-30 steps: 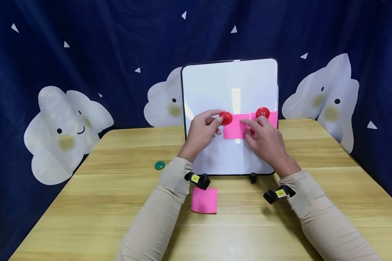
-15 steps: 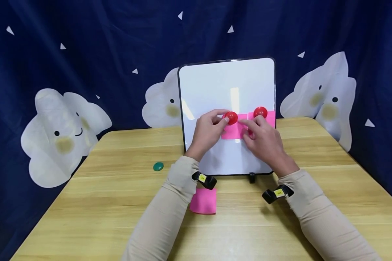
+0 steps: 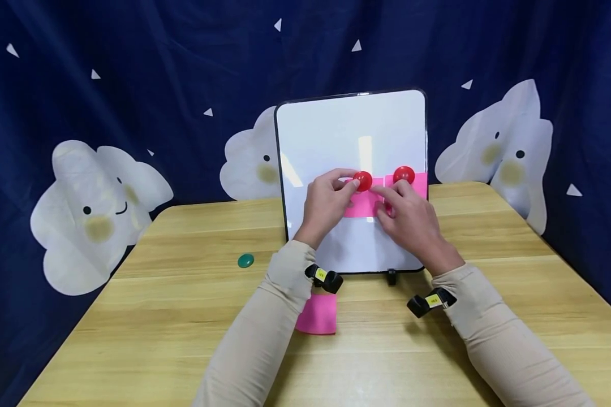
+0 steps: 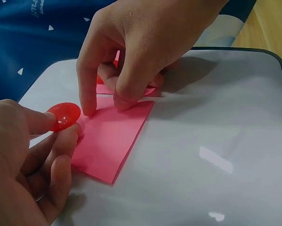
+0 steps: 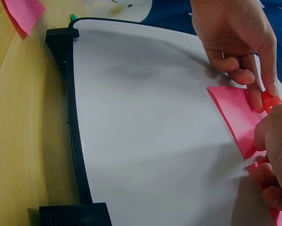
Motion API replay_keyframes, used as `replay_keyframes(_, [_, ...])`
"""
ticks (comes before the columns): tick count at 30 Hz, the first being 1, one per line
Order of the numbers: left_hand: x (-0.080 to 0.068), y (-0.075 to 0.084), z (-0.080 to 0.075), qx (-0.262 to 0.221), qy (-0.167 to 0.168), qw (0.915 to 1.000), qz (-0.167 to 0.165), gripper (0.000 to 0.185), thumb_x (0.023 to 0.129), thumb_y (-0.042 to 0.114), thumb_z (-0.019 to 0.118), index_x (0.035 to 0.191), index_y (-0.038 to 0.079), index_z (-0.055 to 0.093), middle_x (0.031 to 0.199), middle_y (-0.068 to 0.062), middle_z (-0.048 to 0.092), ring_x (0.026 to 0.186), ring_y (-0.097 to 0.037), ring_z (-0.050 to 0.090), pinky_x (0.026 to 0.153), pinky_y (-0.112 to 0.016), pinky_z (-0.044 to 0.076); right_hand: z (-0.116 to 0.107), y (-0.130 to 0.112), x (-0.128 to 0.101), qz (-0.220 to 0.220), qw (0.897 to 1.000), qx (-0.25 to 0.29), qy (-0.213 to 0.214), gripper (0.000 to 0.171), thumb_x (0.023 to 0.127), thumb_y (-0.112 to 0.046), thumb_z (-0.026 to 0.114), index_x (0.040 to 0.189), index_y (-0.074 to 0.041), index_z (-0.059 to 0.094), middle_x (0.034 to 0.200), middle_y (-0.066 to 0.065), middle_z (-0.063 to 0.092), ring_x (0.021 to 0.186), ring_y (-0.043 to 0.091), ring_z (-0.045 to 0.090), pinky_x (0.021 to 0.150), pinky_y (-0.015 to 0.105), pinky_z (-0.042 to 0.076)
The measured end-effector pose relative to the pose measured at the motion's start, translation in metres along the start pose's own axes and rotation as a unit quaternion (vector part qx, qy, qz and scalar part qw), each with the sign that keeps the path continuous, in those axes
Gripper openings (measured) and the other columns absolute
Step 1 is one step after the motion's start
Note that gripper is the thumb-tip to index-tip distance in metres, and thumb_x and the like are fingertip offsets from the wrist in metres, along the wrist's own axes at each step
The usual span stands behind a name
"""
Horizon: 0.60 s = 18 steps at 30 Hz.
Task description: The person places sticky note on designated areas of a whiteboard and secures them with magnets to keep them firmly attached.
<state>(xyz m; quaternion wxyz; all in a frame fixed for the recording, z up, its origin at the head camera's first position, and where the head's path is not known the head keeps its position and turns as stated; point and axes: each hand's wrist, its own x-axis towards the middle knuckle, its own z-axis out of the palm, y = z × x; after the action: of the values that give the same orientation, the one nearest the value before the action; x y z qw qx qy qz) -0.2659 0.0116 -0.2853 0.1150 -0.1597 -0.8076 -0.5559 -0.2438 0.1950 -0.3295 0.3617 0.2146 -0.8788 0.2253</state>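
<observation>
A whiteboard [image 3: 331, 135] stands upright on the table. My left hand [image 3: 325, 203] pinches a round red magnet [image 3: 363, 181] between thumb and index finger, over the upper part of a pink sticky note [image 3: 360, 208] on the board. In the left wrist view the magnet [image 4: 65, 116] looks tilted, close over the note. My right hand [image 3: 412, 219] presses the note with index fingertip and thumb, its other fingers bent. Partly behind that hand, a second pink note [image 3: 420, 184] sits at the board's right edge under another red magnet [image 3: 404, 174].
On the wooden table [image 3: 173, 316], a green magnet [image 3: 245, 260] lies left of the board. A pink sticky note [image 3: 318, 316] is in front of it, partly covered by the left sleeve. Black feet [image 3: 391, 277] hold the board. Behind hangs a dark blue curtain [image 3: 147, 51].
My left hand has carried the red magnet rightward, from the note's upper left corner to its upper middle, near the right index fingertip. The right hand stays on the note.
</observation>
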Motion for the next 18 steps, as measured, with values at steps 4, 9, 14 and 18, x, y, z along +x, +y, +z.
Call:
replay_keyframes(4, [0.0009,0.0007,0.0007,0.009,0.007,0.9999,-0.001,0.021,0.096,0.024,0.07,0.115,0.018,0.075,0.083,0.002,0.072,0.068,-0.015,0.066,0.06,-0.031,0.054,-0.0008,-0.0012,0.0003,0.0,1.0,-0.002,0.001,0.042,0.082,-0.009,0.08,0.123,-0.01,0.071,0.087,0.01,0.05,0.062,0.02,0.048,0.053,0.034,0.043])
replay_keyframes(9, [0.0011,0.0033,0.0007,0.019,0.012,0.9997,-0.008,0.019,0.096,0.025,0.071,0.113,0.018,0.076,0.083,0.001,0.072,0.066,-0.015,0.066,0.059,-0.03,0.055,-0.0009,-0.0016,0.0006,-0.001,1.0,-0.003,0.001,0.041,0.083,-0.009,0.079,0.123,-0.01,0.071,0.086,0.009,0.05,0.062,0.02,0.048,0.052,0.034,0.043])
replay_keyframes(14, [0.0011,0.0052,0.0015,0.036,0.011,0.9992,-0.013,0.021,0.095,0.027,0.071,0.114,0.017,0.075,0.089,0.002,0.073,0.066,-0.013,0.067,0.061,-0.028,0.056,-0.0008,-0.0016,-0.0002,-0.001,1.0,-0.004,0.003,0.04,0.083,-0.009,0.079,0.122,-0.01,0.072,0.086,0.009,0.05,0.062,0.019,0.047,0.052,0.033,0.042])
replay_keyframes(18, [0.0018,0.0055,0.0019,0.053,0.013,0.9984,-0.013,0.021,0.095,0.028,0.071,0.112,0.017,0.075,0.091,0.002,0.073,0.066,-0.011,0.066,0.06,-0.027,0.055,-0.0002,-0.0016,-0.0003,-0.004,1.0,-0.002,0.003,0.037,0.083,-0.008,0.078,0.12,-0.009,0.072,0.086,0.008,0.05,0.063,0.019,0.048,0.052,0.033,0.042])
